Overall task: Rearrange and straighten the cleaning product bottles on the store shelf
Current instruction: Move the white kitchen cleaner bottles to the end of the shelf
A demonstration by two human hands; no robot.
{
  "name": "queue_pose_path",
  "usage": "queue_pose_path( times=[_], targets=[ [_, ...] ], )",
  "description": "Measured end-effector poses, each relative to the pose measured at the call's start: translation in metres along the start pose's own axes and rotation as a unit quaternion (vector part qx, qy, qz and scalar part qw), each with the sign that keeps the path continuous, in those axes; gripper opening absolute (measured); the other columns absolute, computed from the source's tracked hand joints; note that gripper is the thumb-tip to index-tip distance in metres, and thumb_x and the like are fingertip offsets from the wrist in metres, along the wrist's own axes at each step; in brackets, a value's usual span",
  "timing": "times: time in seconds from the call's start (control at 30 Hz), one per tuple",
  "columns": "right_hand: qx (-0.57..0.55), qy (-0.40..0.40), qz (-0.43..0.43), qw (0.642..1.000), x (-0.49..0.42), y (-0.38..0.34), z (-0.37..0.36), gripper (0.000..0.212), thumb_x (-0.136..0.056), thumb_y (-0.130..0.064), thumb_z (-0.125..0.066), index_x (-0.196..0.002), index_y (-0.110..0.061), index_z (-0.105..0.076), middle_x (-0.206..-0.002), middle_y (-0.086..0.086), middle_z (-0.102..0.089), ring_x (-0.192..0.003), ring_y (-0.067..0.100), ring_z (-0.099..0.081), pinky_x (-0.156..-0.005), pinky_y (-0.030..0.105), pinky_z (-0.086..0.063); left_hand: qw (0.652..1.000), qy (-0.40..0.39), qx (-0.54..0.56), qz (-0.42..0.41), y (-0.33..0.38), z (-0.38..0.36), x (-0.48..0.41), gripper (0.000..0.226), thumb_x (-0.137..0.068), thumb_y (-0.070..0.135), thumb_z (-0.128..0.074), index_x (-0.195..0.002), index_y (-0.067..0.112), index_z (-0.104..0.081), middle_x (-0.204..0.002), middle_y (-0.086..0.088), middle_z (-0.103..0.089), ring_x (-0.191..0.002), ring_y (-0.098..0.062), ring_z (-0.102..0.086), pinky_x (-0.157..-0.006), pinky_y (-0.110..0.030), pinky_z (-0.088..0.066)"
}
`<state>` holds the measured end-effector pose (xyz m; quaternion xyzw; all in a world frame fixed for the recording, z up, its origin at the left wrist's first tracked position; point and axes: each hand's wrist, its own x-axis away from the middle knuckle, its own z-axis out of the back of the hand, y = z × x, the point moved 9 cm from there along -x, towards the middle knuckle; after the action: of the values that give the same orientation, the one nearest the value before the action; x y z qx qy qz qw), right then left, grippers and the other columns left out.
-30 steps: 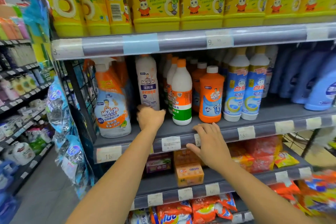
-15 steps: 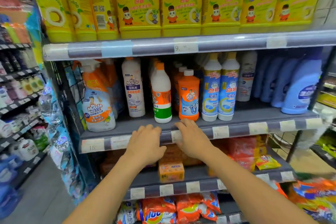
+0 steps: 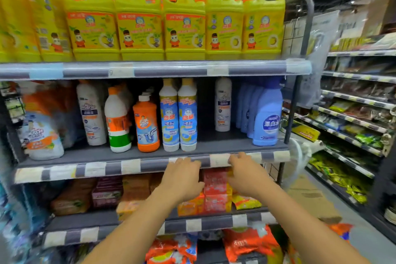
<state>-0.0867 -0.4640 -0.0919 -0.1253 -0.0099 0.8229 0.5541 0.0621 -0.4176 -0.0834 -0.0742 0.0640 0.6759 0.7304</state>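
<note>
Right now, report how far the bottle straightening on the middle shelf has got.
Done: the orange bottle and twin blue-label bottles stand upright at the front. In hand: nothing; left hand and right hand rest at the shelf edge. Left: the white bottle sits further back.

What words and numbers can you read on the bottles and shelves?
"Mr Muscle" on the orange bottle.
"白猫" on the two white and blue bottles.
"漂白水" on the blue bottle.
"9." on the upper shelf's price strip.
Yellow jugs and other price tags: too blurred.
</note>
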Motion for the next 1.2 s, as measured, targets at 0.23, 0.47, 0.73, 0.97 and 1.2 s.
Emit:
queue_pose_path(
  times=[0.23, 0.47, 0.73, 0.97, 1.2],
  targets=[
    [-0.016, -0.007, -0.024, 1.000, -0.008, 0.048, 0.017, 0.035, -0.081, -0.024, -0.057, -0.113, -0.013, -0.046, -0.117, 0.012, -0.045, -0.105, 0.033, -0.049, -0.073, 0.038, -0.043, 0.999, -0.022, 0.014, 0.034, 0.038, -0.003, -0.025, 0.045, -0.081, 0.043, -0.058, -0.118, 0.019, -0.054, -0.115, -0.007, -0.059, -0.106, -0.029, -0.055, -0.083, -0.042, -0.047],
    [-0.060, 0.024, -0.036, 0.997, -0.058, 0.053, 0.030, 0.047, -0.082, -0.029, -0.064, -0.121, -0.011, -0.043, -0.119, 0.013, -0.044, -0.111, 0.036, -0.048, -0.080, 0.042, -0.045, 0.997, -0.024, 0.063, 0.042, 0.040, 0.003, -0.073, 0.034, -0.080, 0.033, -0.060, -0.107, 0.015, -0.051, -0.113, -0.010, -0.057, -0.100, -0.028, -0.056, -0.069, -0.036, -0.043],
    [-0.236, 0.081, -0.124, 0.960, -0.160, 0.067, 0.038, 0.062, -0.075, -0.034, -0.071, -0.123, -0.004, -0.045, -0.123, 0.020, -0.052, -0.112, 0.037, -0.054, -0.087, 0.040, -0.049, 0.991, -0.033, 0.123, 0.042, 0.036, -0.013, -0.132, 0.053, -0.079, 0.037, -0.062, -0.123, 0.013, -0.049, -0.117, -0.012, -0.057, -0.105, -0.029, -0.055, -0.078, -0.038, -0.050],
    [-0.355, 0.137, -0.205, 0.902, -0.244, 0.069, 0.020, 0.090, -0.073, -0.041, -0.076, -0.138, -0.004, -0.026, -0.137, 0.018, -0.042, -0.123, 0.034, -0.047, -0.092, 0.039, -0.045, 0.982, -0.013, 0.179, 0.059, 0.017, -0.033, -0.168, 0.065, -0.076, 0.040, -0.065, -0.132, 0.014, -0.044, -0.122, -0.009, -0.055, -0.108, -0.026, -0.055, -0.079, -0.036, -0.050],
    [-0.358, 0.222, -0.249, 0.872, -0.263, 0.077, -0.014, 0.096, -0.064, -0.043, -0.082, -0.133, -0.003, -0.028, -0.132, 0.019, -0.041, -0.123, 0.037, -0.040, -0.092, 0.045, -0.042, 0.965, 0.032, 0.247, 0.079, 0.011, -0.028, -0.186, 0.057, -0.083, 0.038, -0.059, -0.132, 0.013, -0.043, -0.124, -0.012, -0.055, -0.110, -0.030, -0.055, -0.084, -0.039, -0.049]
  ],
)
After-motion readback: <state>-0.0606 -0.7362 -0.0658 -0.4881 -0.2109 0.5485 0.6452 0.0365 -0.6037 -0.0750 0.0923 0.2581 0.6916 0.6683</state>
